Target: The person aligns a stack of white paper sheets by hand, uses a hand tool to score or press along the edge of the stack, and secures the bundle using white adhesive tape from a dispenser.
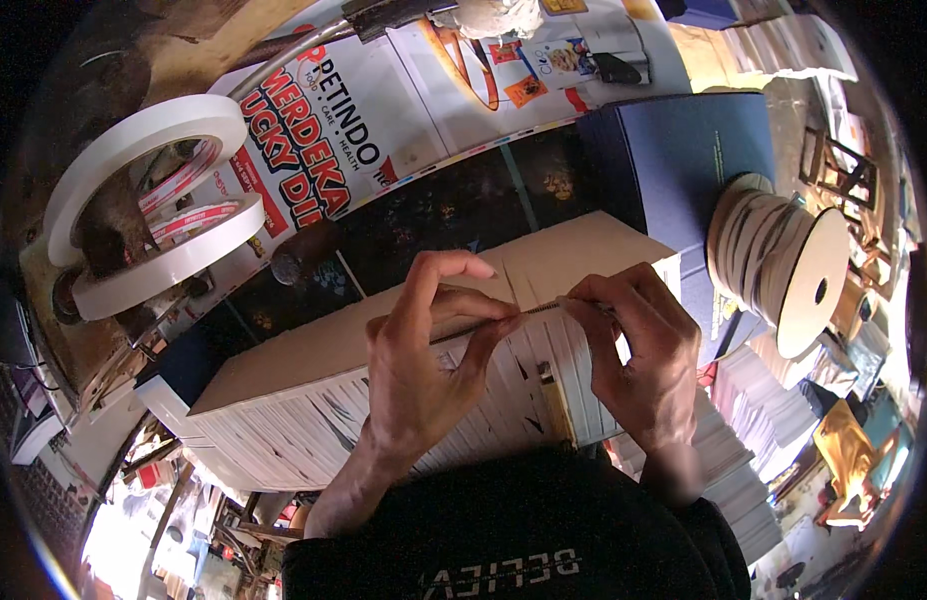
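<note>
Your left hand [411,355] and right hand [645,345] pinch a thin strip [544,307] between near-closed fingertips, at the brown board's [593,250] near edge. It looks light, limp; hold it near both ends

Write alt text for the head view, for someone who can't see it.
A person's left hand and right hand pinch a thin, dark-striped strip over a tan-topped block of white pages. White tape rolls are at left; a wound spool and dark blue covers are at right.
</note>
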Motion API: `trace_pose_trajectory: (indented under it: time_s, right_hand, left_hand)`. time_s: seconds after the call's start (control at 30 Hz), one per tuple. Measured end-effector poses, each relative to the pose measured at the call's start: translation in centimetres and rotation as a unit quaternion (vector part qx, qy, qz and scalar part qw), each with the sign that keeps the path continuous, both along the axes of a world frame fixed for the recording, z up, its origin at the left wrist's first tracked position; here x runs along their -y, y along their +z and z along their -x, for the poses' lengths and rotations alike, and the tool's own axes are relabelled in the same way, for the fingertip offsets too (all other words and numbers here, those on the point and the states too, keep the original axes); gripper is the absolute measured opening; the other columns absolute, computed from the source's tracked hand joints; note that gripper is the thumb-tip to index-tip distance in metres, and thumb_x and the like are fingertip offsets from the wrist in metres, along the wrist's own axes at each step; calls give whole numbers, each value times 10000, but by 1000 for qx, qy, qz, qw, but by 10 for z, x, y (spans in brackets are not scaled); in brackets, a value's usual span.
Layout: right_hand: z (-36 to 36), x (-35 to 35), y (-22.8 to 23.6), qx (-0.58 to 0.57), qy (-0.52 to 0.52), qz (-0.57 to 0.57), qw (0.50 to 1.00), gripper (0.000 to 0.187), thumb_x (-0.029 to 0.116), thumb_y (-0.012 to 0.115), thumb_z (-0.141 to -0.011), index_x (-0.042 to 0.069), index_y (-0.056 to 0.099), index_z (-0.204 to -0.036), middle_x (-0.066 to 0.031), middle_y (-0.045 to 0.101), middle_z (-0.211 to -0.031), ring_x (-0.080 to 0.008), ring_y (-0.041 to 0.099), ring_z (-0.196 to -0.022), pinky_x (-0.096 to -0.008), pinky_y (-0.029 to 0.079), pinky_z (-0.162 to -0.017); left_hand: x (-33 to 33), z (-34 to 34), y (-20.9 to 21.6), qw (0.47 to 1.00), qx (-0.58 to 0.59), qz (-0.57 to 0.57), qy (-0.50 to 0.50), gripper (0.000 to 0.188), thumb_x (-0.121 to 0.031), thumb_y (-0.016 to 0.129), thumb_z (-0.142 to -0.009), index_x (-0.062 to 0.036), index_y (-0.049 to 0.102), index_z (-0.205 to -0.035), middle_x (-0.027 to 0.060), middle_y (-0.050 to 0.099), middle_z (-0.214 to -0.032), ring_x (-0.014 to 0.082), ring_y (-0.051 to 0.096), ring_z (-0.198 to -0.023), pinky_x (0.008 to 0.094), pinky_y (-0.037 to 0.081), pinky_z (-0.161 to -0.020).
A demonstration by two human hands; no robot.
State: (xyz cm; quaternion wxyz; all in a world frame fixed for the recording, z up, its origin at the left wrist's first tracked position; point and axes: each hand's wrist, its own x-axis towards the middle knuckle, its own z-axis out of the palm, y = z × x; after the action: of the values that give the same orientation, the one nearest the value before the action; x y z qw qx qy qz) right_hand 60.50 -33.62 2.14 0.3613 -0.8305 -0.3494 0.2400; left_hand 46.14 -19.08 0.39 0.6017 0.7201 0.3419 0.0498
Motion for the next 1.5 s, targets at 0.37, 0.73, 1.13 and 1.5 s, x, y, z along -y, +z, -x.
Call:
trace_pose_trajectory:
  time_s: [0.37, 0.73, 1.13, 1.5]
  right_hand:
    - [2, -2, 1, 25, 3, 14, 1000, 142, -20, 752, -880, 37, 722, -1006, -127, 680, -888, -271, 688, -693, -382, 555, -610]
    - [6, 5, 3, 63, -31, -19, 997, 147, -22, 798, -815, 42, 790, -947, -122, 753, -832, -266, 738, -724, -336, 565, -647]
    - [-23, 39, -7, 8, -36, -62, 997, 175, 26, 844, -854, -12, 806, -1021, -150, 781, -909, -202, 760, -776, -309, 608, -665]
    - [-29, 60, 7, 64, -22, -115, 991, 173, 56, 886, -823, -22, 794, -947, -117, 743, -815, -166, 685, -681, -300, 540, -604]
  left_hand:
    - [7, -5, -4, 1000, 12, 13, 8, 488, 60, 784, -860, -71, 508, -1241, 125, 807, -962, 254, 796, -990, 365, 610, -865]
    - [4, -16, -4, 998, 56, -21, -14, 426, -52, 805, -883, -54, 503, -1183, 152, 796, -960, 267, 796, -925, 360, 626, -808]
    - [23, -13, -17, 989, 128, -67, 37, 428, 21, 810, -827, -33, 512, -1129, 147, 781, -919, 284, 793, -918, 381, 639, -794]
    - [26, -25, -24, 955, 195, -214, -66, 299, -180, 733, -963, -29, 662, -1211, 170, 749, -1045, 363, 723, -1023, 448, 571, -908]
